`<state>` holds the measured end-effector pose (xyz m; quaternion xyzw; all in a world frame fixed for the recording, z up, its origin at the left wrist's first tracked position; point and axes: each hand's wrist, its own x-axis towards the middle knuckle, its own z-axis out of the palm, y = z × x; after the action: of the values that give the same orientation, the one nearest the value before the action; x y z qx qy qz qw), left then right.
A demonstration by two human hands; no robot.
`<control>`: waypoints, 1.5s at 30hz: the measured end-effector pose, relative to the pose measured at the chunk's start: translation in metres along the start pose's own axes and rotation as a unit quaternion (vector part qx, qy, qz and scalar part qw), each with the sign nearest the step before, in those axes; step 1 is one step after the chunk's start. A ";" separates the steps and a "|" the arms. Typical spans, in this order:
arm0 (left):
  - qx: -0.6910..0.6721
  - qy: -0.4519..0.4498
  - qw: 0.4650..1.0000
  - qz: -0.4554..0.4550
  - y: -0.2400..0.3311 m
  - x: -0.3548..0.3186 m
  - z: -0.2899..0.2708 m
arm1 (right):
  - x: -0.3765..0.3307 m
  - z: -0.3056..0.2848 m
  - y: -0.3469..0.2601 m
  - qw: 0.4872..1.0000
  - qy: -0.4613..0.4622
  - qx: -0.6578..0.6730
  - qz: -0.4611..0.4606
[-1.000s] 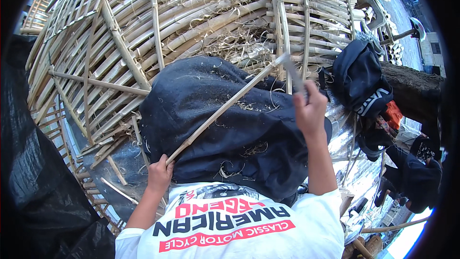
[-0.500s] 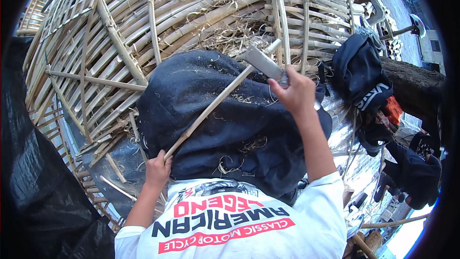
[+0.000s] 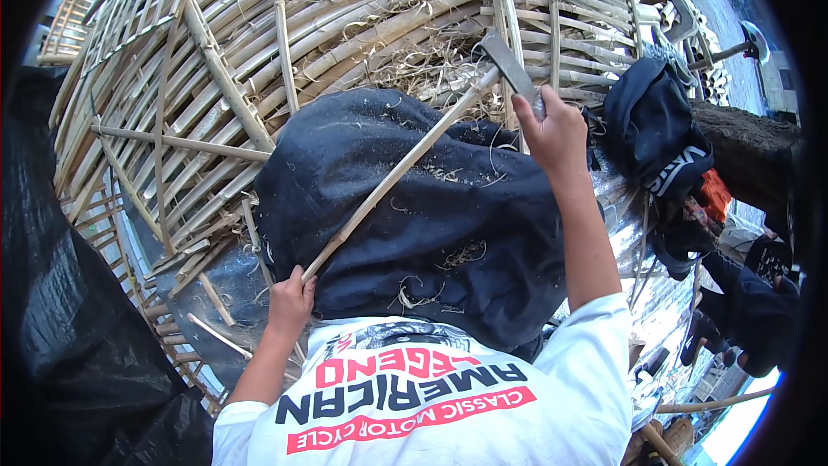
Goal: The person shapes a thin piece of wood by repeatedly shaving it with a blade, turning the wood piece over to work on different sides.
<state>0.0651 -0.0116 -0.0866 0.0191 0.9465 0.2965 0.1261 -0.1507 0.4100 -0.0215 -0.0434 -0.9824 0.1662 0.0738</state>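
Now farther out, blade [image 3: 511, 67] (right hand [image 3: 556, 134]).

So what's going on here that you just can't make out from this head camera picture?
- The knife handle: hidden inside the right hand; only the grey flat blade shows.
- The near end of the long thin bamboo strip: covered by the left hand.
- The person's lap: under the dark blue cloth.
- The items at the right rim beside the black bag: bent and too small to tell.
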 end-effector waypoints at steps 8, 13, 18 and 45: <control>0.012 0.012 1.000 0.002 0.004 0.000 0.000 | -0.011 -0.002 -0.014 0.985 -0.060 -0.077 -0.143; 0.031 0.020 0.999 -0.018 0.021 0.007 -0.007 | 0.025 0.046 0.009 0.998 0.041 -0.049 0.023; -0.006 -0.006 0.999 -0.042 0.001 -0.001 -0.011 | 0.066 -0.053 0.096 0.993 0.066 0.035 0.097; 0.138 0.106 0.983 0.049 0.024 0.063 -0.040 | -0.109 0.040 -0.080 0.855 -0.080 0.483 0.170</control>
<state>-0.0063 -0.0070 -0.0556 0.0515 0.9843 0.1688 0.0066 -0.0548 0.3101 -0.0468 -0.1550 -0.7583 0.6328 -0.0225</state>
